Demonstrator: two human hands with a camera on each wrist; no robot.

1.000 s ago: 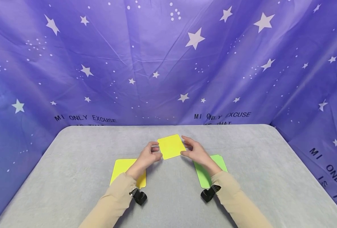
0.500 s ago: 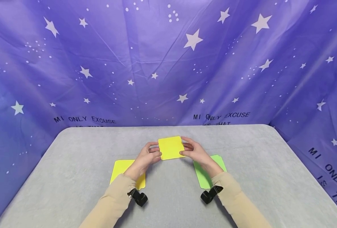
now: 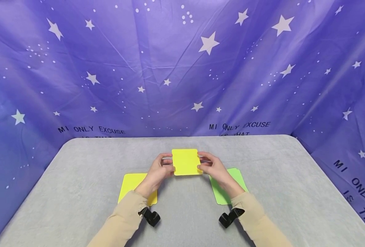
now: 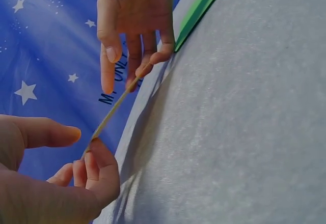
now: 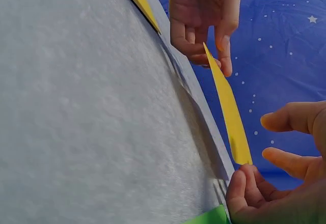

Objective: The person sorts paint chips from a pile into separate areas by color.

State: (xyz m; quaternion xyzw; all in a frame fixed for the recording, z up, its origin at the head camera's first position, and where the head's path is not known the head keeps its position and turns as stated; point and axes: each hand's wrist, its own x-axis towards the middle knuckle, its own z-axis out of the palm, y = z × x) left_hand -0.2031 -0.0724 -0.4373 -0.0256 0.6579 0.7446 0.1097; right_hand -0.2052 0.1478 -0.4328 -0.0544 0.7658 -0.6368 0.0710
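Observation:
A square yellow card (image 3: 186, 162) with rounded corners is held between both hands above the far middle of the table. My left hand (image 3: 158, 171) grips its left edge, the thumb at the lower left corner in the head view. At the right edge, my right hand (image 3: 214, 168) holds it by the fingertips. Seen nearly edge-on, the card (image 5: 227, 114) spans the two hands in the right wrist view; in the left wrist view it is a thin slanted strip (image 4: 116, 106). Some fingertips are hidden behind it in the head view.
Under the left forearm lies a larger yellow sheet (image 3: 133, 181), partly covered by the arm. Green sheets (image 3: 220, 192) with slightly offset corners lie beneath the right wrist. The grey table (image 3: 182, 219) ends at a purple star-printed curtain (image 3: 157, 68).
The yellow card has turned from a slant to nearly straight and come slightly nearer. Both hands have stayed at its sides; the right hand has lowered a little with it.

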